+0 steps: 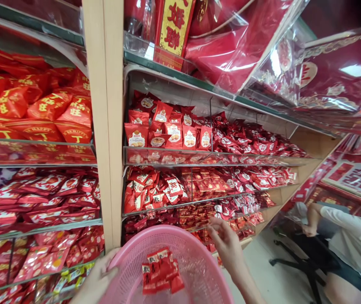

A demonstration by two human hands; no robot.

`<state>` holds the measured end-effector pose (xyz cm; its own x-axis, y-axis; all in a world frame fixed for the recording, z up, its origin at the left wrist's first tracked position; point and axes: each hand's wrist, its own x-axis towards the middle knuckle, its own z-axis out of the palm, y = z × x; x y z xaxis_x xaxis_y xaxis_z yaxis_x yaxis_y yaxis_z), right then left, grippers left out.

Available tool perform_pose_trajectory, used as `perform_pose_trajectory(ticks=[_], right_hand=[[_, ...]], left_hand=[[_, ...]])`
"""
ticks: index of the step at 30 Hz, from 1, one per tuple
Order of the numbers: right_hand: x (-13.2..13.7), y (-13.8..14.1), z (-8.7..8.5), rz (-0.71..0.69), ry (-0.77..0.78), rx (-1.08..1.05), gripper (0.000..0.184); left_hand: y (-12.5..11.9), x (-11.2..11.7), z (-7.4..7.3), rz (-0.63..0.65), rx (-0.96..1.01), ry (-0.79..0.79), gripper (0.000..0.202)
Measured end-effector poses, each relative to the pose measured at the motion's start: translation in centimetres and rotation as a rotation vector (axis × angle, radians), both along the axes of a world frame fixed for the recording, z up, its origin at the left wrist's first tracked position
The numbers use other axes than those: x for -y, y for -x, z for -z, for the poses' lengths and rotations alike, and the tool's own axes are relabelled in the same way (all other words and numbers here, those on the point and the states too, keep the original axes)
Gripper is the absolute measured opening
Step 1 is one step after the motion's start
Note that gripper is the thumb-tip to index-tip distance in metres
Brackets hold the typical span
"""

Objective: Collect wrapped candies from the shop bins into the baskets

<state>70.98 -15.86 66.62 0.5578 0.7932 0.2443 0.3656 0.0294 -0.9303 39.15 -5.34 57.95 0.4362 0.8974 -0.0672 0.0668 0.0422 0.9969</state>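
Observation:
A pink plastic basket (167,231) with a perforated wall is in front of me, tilted so that I see into it. My left hand (99,272) is closed on its left rim. Inside lies a small heap of red candy packets (160,272) with black characters on pale bands. My right hand (226,245) is raised over the basket's right rim, close to the lower shelf of small red packets (196,215). Its fingers are loosely bent and apart, and I see nothing between them.
Shelves with clear fronts hold several kinds of red packets (174,133), split by a wooden post (106,126). Larger red bags (50,105) fill the left side. Plastic-wrapped red goods (218,50) overhang above. At right, a person (348,236) sits near a black wheeled chair (307,264).

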Motion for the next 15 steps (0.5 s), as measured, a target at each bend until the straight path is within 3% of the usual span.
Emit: perform_pose_trajectory(ticks=[3, 7, 11, 15], right_hand=[[-1.1, 1.6, -2.1, -0.175, -0.009, 0.063, 0.035], [-4.8, 5.8, -6.3, -0.318, -0.073, 0.362, 0.019], [-10.0, 8.6, -10.5, -0.299, -0.148, 0.712, 0.019], [-14.9, 9.6, -11.6, -0.169, -0.009, 0.941, 0.028]], left_hand=[[0.1, -0.2, -0.1, -0.059, -0.014, -0.007, 0.042], [0.2, -0.3, -0.3, -0.081, -0.033, -0.029, 0.040], [0.2, -0.3, -0.7, -0.052, -0.041, -0.042, 0.036], [0.2, -0.4, -1.1, -0.102, -0.058, -0.022, 0.034]])
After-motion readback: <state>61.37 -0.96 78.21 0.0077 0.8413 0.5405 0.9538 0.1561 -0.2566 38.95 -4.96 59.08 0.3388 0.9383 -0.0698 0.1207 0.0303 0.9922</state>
